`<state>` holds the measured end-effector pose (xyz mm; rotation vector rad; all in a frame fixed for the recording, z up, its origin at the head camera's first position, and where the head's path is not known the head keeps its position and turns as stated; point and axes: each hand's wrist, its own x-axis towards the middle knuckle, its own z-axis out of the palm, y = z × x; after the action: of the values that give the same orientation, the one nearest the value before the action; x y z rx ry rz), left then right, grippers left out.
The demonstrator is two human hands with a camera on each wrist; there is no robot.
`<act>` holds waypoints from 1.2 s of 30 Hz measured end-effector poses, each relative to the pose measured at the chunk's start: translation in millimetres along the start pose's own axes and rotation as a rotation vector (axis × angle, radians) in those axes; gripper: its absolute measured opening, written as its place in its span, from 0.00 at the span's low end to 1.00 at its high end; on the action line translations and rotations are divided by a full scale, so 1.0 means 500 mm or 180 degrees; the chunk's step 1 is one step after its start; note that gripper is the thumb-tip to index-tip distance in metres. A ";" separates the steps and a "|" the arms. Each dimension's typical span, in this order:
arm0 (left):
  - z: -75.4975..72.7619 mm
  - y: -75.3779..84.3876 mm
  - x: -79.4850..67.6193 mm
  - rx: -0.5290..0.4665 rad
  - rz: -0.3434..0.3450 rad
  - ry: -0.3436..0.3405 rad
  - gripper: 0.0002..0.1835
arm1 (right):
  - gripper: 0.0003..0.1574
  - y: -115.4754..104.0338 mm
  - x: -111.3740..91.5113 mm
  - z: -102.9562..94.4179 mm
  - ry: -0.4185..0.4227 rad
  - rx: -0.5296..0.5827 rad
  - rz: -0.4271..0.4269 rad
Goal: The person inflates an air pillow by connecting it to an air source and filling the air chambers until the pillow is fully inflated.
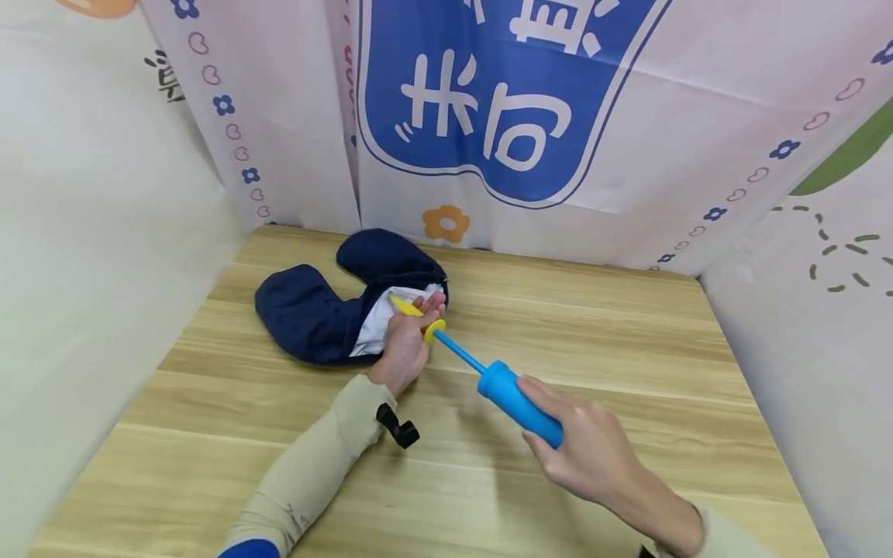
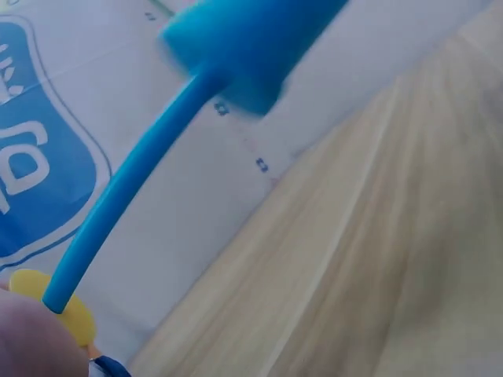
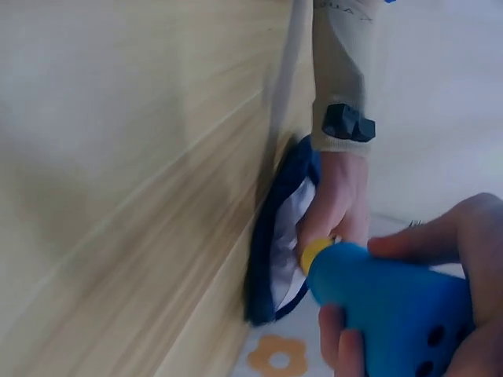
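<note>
The blue hand pump (image 1: 519, 403) seems to be getting lined up with the navy neck pillow (image 1: 300, 318).
The pillow lies on the far left part of the wooden table (image 1: 628, 349), its white lining (image 1: 375, 324) showing. The left hand (image 1: 407, 341) pinches the yellow nozzle (image 1: 402, 305), tip over the lining; the right hand (image 1: 593, 449) wraps round the pump. I can't see an air hole, so the next move probably needs the tip fitted snugly into one.

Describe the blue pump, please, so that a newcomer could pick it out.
On the wooden table, find the navy U-shaped cushion. To its lower right in the head view, the right hand grips the pump. Its bright blue barrel, thin blue rod and yellow disc set it apart from the dark fabric cushion.
</note>
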<state>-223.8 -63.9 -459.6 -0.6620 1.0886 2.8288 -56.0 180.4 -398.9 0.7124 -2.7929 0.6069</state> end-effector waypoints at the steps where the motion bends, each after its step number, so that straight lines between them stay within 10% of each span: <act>1: 0.000 -0.001 -0.003 0.0025 0.0000 -0.0022 0.21 | 0.42 -0.006 0.013 0.009 0.0038 -0.0005 -0.0020; 11: -0.004 0.003 -0.005 0.0268 -0.0063 -0.0215 0.19 | 0.41 -0.018 0.118 0.091 0.0141 0.0095 -0.0305; 26: -0.004 0.027 0.024 -0.0182 -0.0086 -0.0201 0.18 | 0.42 0.033 -0.009 -0.037 -0.0047 0.0105 -0.0168; 36: -0.003 0.014 -0.016 0.0154 -0.0177 -0.0178 0.19 | 0.42 -0.021 0.063 0.036 0.0122 -0.0021 -0.0264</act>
<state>-217.0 -69.5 -452.9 -0.5960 1.1079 2.7476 -79.5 151.2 -402.8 0.8022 -2.7138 0.5896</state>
